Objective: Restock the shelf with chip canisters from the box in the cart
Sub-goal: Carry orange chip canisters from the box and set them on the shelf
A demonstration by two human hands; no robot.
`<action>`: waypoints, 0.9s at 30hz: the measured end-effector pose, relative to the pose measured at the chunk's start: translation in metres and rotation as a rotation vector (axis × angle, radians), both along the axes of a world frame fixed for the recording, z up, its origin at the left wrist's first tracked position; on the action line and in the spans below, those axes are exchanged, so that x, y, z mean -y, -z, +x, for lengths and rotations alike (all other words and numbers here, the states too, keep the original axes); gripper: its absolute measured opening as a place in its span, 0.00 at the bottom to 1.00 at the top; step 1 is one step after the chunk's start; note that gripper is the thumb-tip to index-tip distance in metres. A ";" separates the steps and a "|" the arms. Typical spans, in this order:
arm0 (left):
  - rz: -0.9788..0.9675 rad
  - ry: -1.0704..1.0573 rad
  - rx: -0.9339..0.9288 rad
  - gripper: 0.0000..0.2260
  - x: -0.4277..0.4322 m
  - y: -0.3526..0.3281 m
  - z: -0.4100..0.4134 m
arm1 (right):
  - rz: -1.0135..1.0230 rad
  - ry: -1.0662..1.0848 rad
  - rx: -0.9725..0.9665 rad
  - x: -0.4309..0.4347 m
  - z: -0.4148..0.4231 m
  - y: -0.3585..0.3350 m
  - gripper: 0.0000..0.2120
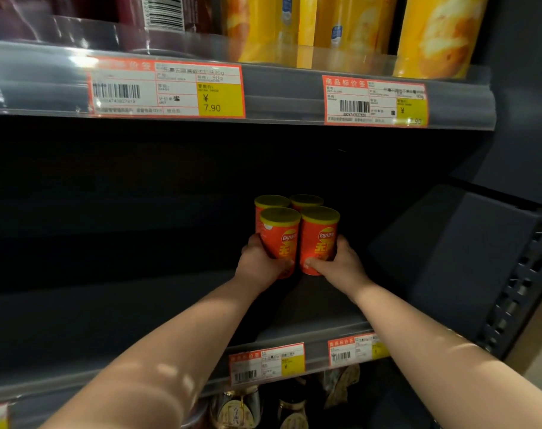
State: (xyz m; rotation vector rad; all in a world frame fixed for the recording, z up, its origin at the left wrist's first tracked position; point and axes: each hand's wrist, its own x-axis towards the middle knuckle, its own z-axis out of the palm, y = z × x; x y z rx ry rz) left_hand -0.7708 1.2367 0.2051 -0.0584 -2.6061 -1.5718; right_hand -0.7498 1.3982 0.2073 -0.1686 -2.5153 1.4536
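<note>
While four canisters (294, 226) clustered on shelf (139, 305), left hand (259, 264) gripped front-left canister (280, 243), right hand (341, 263) front-right canister (318, 239); fingers (313, 263) curled round both.

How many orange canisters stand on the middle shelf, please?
4: left canister in left hand, right canister in right hand, two rear canisters behind them; more may be hidden.

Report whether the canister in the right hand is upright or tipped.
Upright: canister stands, yellow lid on top, right hand gripping its base.

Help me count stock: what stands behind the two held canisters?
Two more canisters, mostly covered by the front pair; only their yellow lids and one side show. Beyond is dark.
</note>
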 end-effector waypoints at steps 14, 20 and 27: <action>-0.576 0.108 -0.065 0.17 0.042 -0.028 0.085 | 0.693 0.063 -0.044 0.046 0.079 -0.020 0.18; -0.767 0.066 -0.279 0.17 0.095 -0.018 0.148 | 0.859 -0.166 -0.176 0.121 0.129 -0.029 0.17; -0.794 -0.102 -0.224 0.19 0.194 0.004 0.228 | 0.869 -0.452 -0.217 0.217 0.178 -0.019 0.16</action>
